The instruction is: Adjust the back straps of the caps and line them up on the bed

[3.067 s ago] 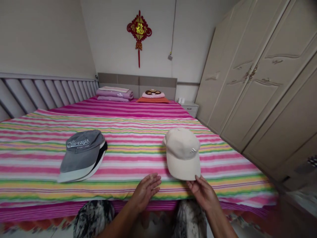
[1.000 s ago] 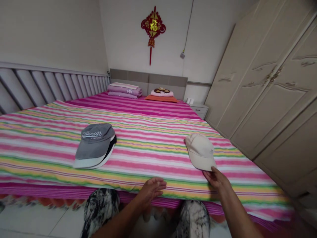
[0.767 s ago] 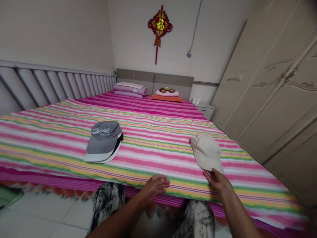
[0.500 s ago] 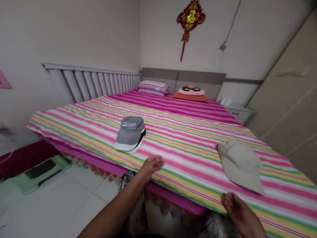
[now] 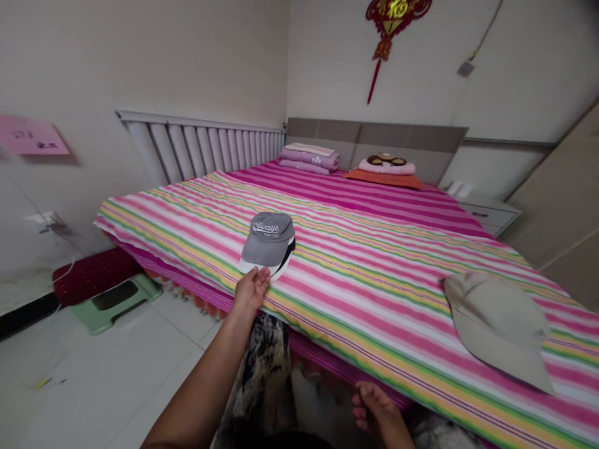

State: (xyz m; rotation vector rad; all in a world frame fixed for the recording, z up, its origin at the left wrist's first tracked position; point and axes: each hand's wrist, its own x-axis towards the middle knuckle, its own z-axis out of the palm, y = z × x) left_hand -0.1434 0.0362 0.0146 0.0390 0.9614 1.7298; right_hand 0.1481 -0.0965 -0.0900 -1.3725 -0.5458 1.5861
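A grey cap (image 5: 268,239) with white lettering lies on top of darker caps on the striped bedspread (image 5: 374,268), near the bed's front edge. My left hand (image 5: 251,288) reaches to the grey cap's brim, palm up, fingers open, fingertips at the brim's edge. A beige cap (image 5: 498,327) lies flat on the bed at the right. My right hand (image 5: 377,408) hangs low below the bed's edge, away from the beige cap, fingers loosely curled and holding nothing.
Folded purple bedding (image 5: 309,158) and a pink pillow on an orange one (image 5: 386,170) sit at the headboard. A green stool (image 5: 112,302) and a red cushion (image 5: 91,273) stand on the floor at the left. A nightstand (image 5: 486,213) and wardrobe (image 5: 566,206) stand at the right.
My view has swung to the left. My right hand let go of the beige cap and dropped below the bed's edge. My left hand moved out to the grey cap's brim.
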